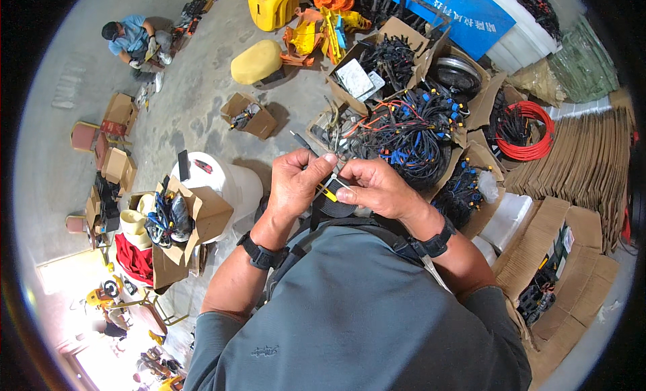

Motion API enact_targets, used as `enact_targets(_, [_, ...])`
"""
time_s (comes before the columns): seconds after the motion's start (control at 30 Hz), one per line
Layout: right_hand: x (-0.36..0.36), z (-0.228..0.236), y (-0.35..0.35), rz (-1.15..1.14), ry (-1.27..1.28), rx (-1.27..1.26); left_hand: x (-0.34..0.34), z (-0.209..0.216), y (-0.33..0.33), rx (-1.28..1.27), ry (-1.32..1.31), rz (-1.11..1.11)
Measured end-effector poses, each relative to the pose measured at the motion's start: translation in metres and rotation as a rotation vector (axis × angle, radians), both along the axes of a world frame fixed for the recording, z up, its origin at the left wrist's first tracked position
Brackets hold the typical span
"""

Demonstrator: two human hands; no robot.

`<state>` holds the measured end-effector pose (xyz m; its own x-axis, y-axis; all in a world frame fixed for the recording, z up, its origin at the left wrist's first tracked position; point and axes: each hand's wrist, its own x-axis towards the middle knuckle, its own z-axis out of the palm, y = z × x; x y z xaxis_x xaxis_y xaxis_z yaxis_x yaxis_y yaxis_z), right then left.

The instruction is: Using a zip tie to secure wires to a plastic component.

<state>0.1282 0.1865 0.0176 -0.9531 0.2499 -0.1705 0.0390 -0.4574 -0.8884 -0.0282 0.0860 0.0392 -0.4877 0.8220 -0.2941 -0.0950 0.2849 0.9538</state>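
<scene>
My left hand (294,187) and my right hand (378,188) meet in front of my chest, both closed in a pinch. Between the fingertips runs a thin white strip (345,184), which looks like a cable tie. A dark cable-like piece with a pale tip (303,141) sticks out beyond my left fingers. Just under the fingertips shows a small yellow and black piece (329,193); its kind is hard to make out. The fingers partly hide how these parts join. Black bands circle both wrists.
Ahead to the right lies a heap of black wiring harnesses (414,138) with blue connectors. A red cable coil (548,132) and stacked flat cardboard (572,175) stand farther right. At left, a carton (212,212) stands near a white bucket (245,189). A person (138,44) sits far left.
</scene>
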Motion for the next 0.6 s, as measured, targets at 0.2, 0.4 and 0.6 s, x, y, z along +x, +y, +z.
enact_targets(0.2, [-0.001, -0.002, 0.001, -0.009, -0.039, 0.025, -0.001, -0.005, 0.000, 0.049, 0.011, -0.001])
enact_targets(0.4, [-0.002, -0.001, -0.002, -0.132, -0.060, 0.050, -0.005, -0.013, -0.001, 0.063, -0.076, 0.094])
enact_targets(0.6, [0.001, -0.010, -0.002, -0.013, -0.060, 0.127, -0.006, -0.012, 0.000, 0.028, 0.029, 0.100])
